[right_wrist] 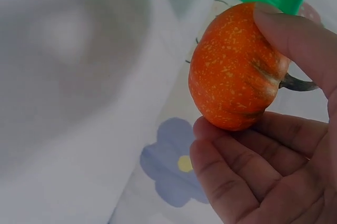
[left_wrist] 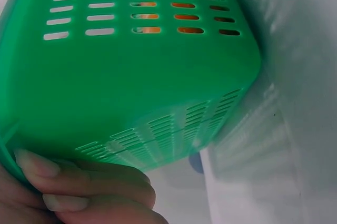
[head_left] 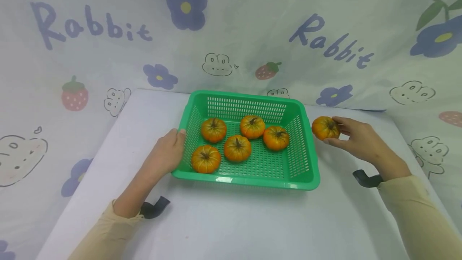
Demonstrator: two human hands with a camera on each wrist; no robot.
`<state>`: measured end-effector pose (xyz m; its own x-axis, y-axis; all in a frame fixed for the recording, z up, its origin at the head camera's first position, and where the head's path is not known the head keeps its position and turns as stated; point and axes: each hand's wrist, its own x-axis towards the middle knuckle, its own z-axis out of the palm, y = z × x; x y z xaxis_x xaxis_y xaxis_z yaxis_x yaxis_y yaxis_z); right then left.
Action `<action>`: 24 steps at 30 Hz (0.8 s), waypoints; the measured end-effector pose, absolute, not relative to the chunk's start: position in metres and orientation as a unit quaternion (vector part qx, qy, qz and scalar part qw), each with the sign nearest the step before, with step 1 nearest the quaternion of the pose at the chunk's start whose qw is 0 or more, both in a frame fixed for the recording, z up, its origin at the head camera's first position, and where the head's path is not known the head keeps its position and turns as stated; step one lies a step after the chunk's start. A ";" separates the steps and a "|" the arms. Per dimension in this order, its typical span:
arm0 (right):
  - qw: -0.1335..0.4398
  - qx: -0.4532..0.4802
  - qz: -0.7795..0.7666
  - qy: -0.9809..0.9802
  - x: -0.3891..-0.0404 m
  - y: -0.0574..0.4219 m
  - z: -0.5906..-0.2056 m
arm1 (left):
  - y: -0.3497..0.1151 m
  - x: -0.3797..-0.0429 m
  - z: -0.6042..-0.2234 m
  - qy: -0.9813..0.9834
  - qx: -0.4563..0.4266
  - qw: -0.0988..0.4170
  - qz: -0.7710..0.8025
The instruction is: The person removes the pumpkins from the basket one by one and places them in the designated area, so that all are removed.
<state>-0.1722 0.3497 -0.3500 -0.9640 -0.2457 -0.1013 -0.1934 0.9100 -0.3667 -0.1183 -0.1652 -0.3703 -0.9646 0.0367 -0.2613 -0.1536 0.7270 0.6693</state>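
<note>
Five orange pumpkins (head_left: 237,148) are sitting inside the green basket (head_left: 245,181): two are resting toward its left end, one behind the other, one is lying near its middle, and two are nestling close together, right of that middle one. At the basket's left end, the person's left hand (head_left: 164,151) is gripping the rim, its fingers curling beneath the edge and lying along the outside of the wall. Just beyond the basket's right end, the right hand (head_left: 359,137) is holding a sixth pumpkin (head_left: 325,128) outside the rim, the thumb pressing on one side and the fingers supporting the other; its dark stem (right_wrist: 299,83) is pointing toward the palm. Beige sleeves (head_left: 415,208) are covering both forearms, and dark curved pieces (head_left: 155,208) are jutting out by the wrists, nearer the wearer than the basket. Beneath the basket, a white tabletop (head_left: 234,228) is spreading out on all sides, while behind it a pale cloth (head_left: 238,11) is showing "Rabbit" lettering, purple flowers and strawberries.
</note>
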 end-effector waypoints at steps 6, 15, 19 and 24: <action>0.086 -0.111 -0.183 0.973 -0.180 0.344 -0.357 | -0.165 -0.118 -0.370 0.919 -0.031 0.128 0.371; 0.100 -0.113 -0.190 0.970 -0.189 0.334 -0.370 | -0.164 -0.118 -0.367 0.919 -0.033 0.130 0.372; 0.105 -0.110 -0.193 0.969 -0.192 0.331 -0.376 | -0.164 -0.118 -0.367 0.918 -0.034 0.131 0.372; 0.118 -0.112 -0.205 0.965 -0.196 0.328 -0.383 | -0.165 -0.118 -0.367 0.917 -0.033 0.131 0.375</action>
<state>-0.1956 0.3275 -0.3833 -0.9471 -0.2639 -0.1825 -0.1670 0.8911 -0.4220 -0.1176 -0.1646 -0.3672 -0.9634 0.0376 -0.2655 -0.1593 0.7161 0.6796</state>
